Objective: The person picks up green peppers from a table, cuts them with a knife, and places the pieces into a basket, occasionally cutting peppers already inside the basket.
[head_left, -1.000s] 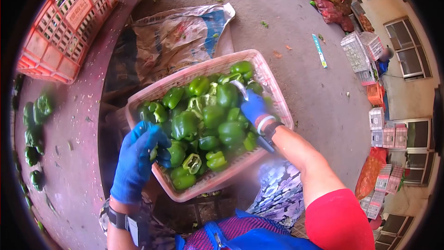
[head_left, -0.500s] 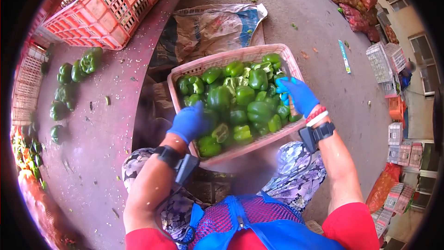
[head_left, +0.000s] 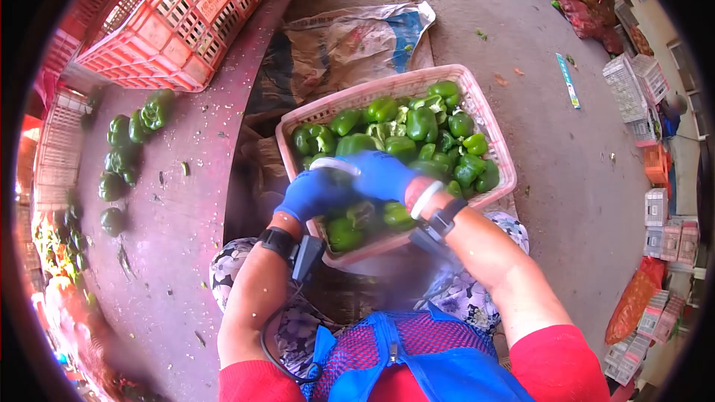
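Note:
Both my hands, in blue gloves, are together over a pink plastic crate [head_left: 485, 112] filled with green bell peppers [head_left: 422, 125]. My left hand [head_left: 316, 192] is closed, low over the crate's left half. Reaching across from the right, my right hand [head_left: 381, 176] has its fingers curled against the left one. Between them shows a pale, blurred strip [head_left: 335, 166]; I cannot tell what it is. The hands hide the peppers beneath them. Some of the peppers in the crate are cut or broken open, with pale insides showing.
Several loose green peppers [head_left: 113, 186] lie on the reddish board [head_left: 179, 253] to my left. Beyond them stands a tall pink crate [head_left: 175, 37]. A crumpled sack [head_left: 350, 37] lies behind the pepper crate. Filled net sacks [head_left: 581, 11] and stacked crates [head_left: 629, 89] line the right side.
My right hand has moved left from the crate's right side to meet my left hand. The left hand has shifted slightly. The view has turned a little.

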Tool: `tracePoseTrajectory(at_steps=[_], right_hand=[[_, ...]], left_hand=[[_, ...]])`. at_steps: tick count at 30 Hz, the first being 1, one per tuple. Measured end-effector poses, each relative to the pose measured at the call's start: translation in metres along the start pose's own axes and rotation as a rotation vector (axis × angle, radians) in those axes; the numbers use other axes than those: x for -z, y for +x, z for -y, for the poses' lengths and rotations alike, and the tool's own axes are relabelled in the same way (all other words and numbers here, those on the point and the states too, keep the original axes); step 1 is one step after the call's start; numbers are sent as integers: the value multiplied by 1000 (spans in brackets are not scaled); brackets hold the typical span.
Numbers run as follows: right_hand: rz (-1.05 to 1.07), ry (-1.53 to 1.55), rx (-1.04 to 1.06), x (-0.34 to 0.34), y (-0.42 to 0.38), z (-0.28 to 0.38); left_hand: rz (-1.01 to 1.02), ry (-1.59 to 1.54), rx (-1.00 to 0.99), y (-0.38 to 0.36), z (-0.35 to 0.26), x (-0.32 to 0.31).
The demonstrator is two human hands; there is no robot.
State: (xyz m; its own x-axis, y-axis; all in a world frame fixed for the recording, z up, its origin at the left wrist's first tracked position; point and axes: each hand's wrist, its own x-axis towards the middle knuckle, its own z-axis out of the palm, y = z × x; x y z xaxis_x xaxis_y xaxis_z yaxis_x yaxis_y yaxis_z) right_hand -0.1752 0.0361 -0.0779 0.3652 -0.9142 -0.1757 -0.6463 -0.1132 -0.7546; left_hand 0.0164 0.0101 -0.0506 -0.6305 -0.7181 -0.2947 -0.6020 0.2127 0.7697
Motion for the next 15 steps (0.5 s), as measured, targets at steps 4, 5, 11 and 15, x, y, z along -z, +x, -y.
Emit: tracePoseTrajectory(at_steps=[4,5,11,15], right_hand=[[138,274,-52,18,6,23],[161,349,-78,27,4,36],[60,797,-461,11,-2,40],[21,532,-485,29,-8,41]], left_hand=[[65,219,-425,1,54,4],[-40,434,-679,-1,54,13],[-43,-452,-223,-13,42,20],[-184,-1071,400,-21,-2,44]])
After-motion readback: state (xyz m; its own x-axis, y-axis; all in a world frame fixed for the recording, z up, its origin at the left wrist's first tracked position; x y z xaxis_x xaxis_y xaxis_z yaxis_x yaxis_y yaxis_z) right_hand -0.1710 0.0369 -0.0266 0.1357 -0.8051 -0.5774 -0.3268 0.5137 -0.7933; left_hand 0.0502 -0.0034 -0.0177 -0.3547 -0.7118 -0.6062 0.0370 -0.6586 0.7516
